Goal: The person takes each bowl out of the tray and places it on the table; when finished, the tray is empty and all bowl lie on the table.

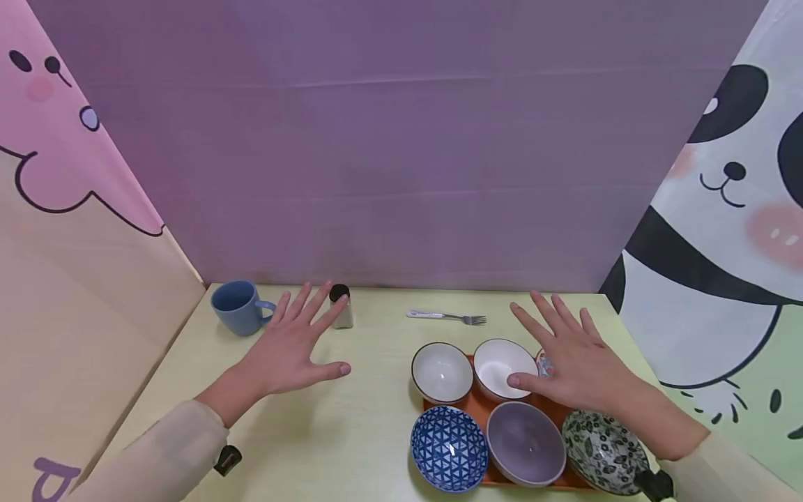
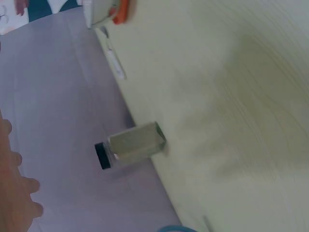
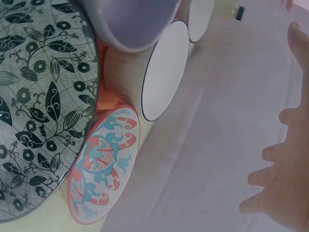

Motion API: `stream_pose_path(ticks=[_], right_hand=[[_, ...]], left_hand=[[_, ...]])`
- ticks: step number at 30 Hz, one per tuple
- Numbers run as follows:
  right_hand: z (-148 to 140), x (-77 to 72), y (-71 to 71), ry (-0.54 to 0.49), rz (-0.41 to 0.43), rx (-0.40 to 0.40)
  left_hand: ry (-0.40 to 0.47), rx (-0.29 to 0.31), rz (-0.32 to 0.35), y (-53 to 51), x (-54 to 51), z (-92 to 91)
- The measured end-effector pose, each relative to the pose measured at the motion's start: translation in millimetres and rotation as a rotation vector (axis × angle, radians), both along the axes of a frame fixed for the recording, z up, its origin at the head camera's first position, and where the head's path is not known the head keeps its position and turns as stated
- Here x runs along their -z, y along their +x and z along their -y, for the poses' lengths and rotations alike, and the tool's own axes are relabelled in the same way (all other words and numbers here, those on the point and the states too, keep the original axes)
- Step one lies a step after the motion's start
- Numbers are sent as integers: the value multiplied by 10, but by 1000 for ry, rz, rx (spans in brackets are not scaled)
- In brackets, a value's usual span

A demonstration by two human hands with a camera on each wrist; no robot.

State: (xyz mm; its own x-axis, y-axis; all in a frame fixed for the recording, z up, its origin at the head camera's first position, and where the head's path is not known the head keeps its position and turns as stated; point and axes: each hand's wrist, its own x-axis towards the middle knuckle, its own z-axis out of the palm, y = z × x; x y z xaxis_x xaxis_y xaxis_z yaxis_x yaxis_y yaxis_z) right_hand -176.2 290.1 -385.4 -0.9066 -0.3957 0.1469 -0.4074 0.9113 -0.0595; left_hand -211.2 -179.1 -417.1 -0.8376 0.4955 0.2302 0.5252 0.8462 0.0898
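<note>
Both hands hover over the table with fingers spread, holding nothing. My left hand (image 1: 291,350) is between a blue mug (image 1: 238,309) and a glass shaker with a black cap (image 1: 341,307); its fingertips overlap the shaker in the head view. Over the right part of the bowls is my right hand (image 1: 574,362), partly hiding a red-and-blue patterned dish (image 3: 104,166). Below it lie two white bowls (image 1: 442,373), a blue patterned bowl (image 1: 449,450), a purple bowl (image 1: 525,444) and a dark leaf-patterned bowl (image 1: 603,450).
An orange tray (image 1: 479,411) sits beneath the bowls. Behind them a fork (image 1: 447,317) with a white handle lies crosswise. A purple backdrop (image 1: 401,153) rises at the table's back edge, with cartoon-printed panels at both sides.
</note>
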Motion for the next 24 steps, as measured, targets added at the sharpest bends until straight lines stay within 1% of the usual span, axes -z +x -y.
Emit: stream_pose_path(ticks=[6,10,13,16,18,20,24], right_hand=[[-182,-24,28,-105,-3,19],[-356,-29,41,-155,7,42],[-501,-30,73,-198,45,77],[-640,7,111,-265,72,103],[-731,56,134,-316,88,110],[-814,117,154,-363,85,108],[-964,238,181,-435,105,116]], left_hand=[[98,-12,6,-3,-57,-80],[164,-19,24,-7,-41,-122],[227,-34,81,7,14,-157],[284,-51,153,37,76,-195],[319,-53,189,53,110,-217],[347,-52,222,53,143,-235],[409,-55,279,18,230,-276]])
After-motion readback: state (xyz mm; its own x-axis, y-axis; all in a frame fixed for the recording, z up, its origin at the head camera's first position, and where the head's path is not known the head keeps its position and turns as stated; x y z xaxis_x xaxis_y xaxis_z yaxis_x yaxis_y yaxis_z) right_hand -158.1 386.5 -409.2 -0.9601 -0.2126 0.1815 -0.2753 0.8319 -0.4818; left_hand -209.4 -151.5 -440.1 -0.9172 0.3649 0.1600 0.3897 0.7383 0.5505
